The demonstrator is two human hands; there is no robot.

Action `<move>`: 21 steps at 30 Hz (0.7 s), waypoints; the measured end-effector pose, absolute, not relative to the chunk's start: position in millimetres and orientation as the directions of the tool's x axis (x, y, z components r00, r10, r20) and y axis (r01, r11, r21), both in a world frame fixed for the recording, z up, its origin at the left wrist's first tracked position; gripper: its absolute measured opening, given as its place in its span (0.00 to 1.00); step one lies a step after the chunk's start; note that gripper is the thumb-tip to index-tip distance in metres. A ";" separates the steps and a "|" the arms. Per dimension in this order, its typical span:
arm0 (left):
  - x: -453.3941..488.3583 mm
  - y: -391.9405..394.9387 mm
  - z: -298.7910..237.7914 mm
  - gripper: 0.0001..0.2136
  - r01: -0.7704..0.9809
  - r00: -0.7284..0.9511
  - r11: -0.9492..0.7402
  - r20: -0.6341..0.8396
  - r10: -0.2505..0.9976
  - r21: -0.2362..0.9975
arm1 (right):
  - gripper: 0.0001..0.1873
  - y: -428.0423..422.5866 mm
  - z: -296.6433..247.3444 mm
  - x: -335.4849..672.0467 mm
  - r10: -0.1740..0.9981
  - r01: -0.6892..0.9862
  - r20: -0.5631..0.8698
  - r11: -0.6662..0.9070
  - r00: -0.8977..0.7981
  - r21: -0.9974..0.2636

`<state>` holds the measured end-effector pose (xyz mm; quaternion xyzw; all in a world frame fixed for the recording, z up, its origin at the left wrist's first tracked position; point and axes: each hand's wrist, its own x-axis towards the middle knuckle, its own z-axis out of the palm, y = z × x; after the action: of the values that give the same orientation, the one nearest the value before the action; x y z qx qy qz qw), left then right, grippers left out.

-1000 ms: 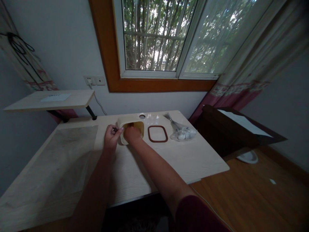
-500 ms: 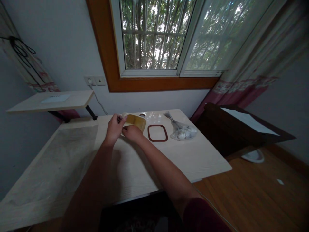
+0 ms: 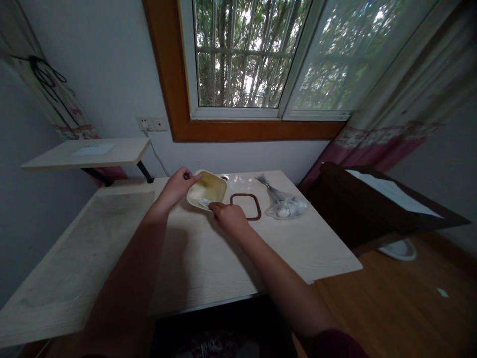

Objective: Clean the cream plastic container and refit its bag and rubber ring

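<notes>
My left hand (image 3: 178,185) grips the left rim of a cream-yellow rectangular container (image 3: 208,191) and holds it tilted, with its opening facing me. My right hand (image 3: 231,217) rests just below the container's near rim, fingers curled and pinched on a small white scrap (image 3: 204,202) at the container's lower edge. A dark red rectangular sealing ring (image 3: 245,206) lies flat on the table right of the container. Farther right lies a clear plastic bag (image 3: 285,206) with white bits inside.
A pale wooden table (image 3: 194,253) carries everything; its right front corner is near the wooden floor. A small raised shelf (image 3: 89,152) stands at the back left. A dark wooden cabinet (image 3: 372,199) stands right of the table. A window and curtain lie behind.
My right hand has come out of the container and moved down and right to its near rim. My left hand has tilted the container up and shifted it slightly to the right.
</notes>
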<state>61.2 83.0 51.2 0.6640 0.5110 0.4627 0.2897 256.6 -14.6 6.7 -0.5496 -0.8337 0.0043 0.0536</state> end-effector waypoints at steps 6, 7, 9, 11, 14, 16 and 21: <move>64.8 85.2 55.9 0.11 0.425 0.074 -0.320 0.320 0.945 0.847 | 0.19 -7.8 -10.7 251.0 0.922 0.923 0.128 0.377 -0.366 -0.073; 65.0 83.0 53.7 0.10 0.430 0.058 -0.353 0.365 0.929 0.831 | 0.20 -6.4 -13.3 248.9 0.925 0.926 0.139 0.367 -0.353 -0.087; 65.5 75.8 45.2 0.08 0.458 -0.009 -0.429 0.487 0.873 0.779 | 0.20 -3.3 -17.8 244.0 0.931 0.930 0.171 0.346 -0.323 -0.126; 66.7 66.5 30.4 0.09 0.495 -0.114 -0.465 0.586 0.802 0.734 | 0.19 0.2 -21.7 238.2 0.941 0.936 0.205 0.307 -0.271 -0.172; 71.2 54.4 -0.4 0.13 0.473 -0.239 -0.434 0.586 0.775 0.767 | 0.18 5.5 -27.7 227.3 0.952 0.939 0.247 0.240 -0.179 -0.247; 75.2 49.7 -20.7 0.15 0.412 -0.257 -0.379 0.505 0.824 0.828 | 0.17 8.3 -32.8 219.5 0.951 0.926 0.272 0.228 -0.146 -0.301; 80.3 44.4 -46.5 0.12 0.421 -0.270 -0.281 0.415 0.869 0.862 | 0.18 12.5 -48.3 205.4 0.933 0.857 0.317 0.297 -0.168 -0.420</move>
<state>80.3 44.4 -46.5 0.5704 0.5652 0.5616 0.1995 205.4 12.5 -48.3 -0.5883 -0.7608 0.0719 0.2642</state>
